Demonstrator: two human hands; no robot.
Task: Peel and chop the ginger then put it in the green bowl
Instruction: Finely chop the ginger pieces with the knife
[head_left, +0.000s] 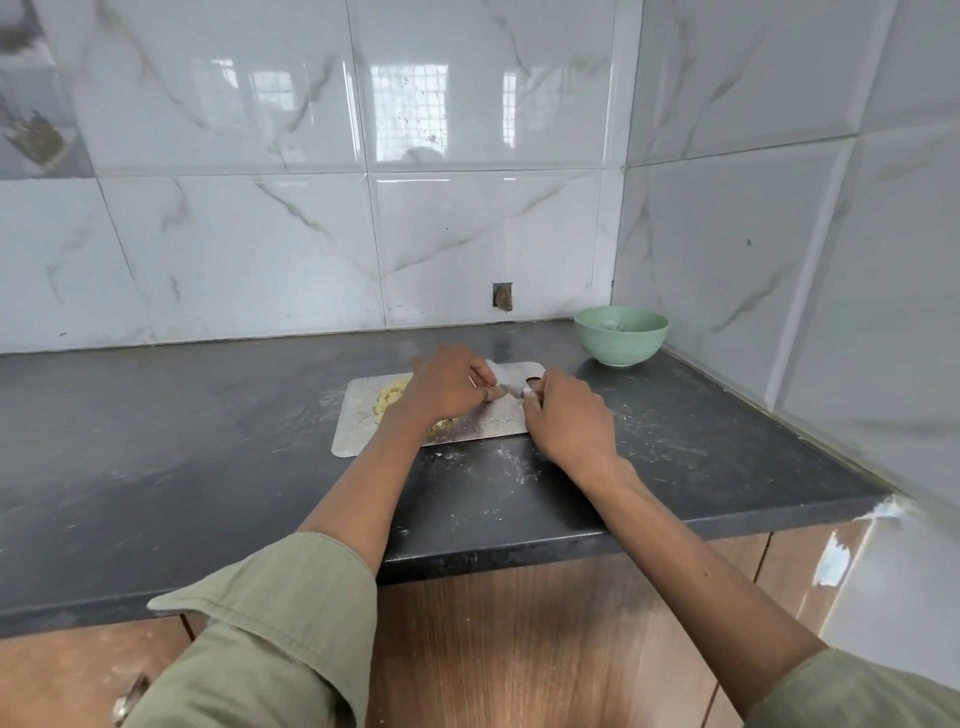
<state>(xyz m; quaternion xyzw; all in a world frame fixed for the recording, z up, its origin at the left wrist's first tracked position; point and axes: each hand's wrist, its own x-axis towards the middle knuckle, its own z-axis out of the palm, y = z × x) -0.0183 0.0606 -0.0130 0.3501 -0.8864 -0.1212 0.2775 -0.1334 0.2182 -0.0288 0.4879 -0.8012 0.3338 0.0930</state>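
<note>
Here left grip (447, 387) pinches ginger (496, 393), right grip (563, 410) holds knife (511, 391); board (358, 415) mid-counter.

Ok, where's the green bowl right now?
In the head view, the green bowl sits at the counter's back right corner, by the tiled walls, beyond and right of the cutting board.

On the dark table (208, 441) lies a metal cutting sheet (358, 421) with pale chopped ginger (388, 399). The left hand (447, 387) pinches a ginger piece (496, 393); the right hand (569, 415) grips a knife (506, 376). A green bowl (621, 336) stands well apart in the corner.
</note>
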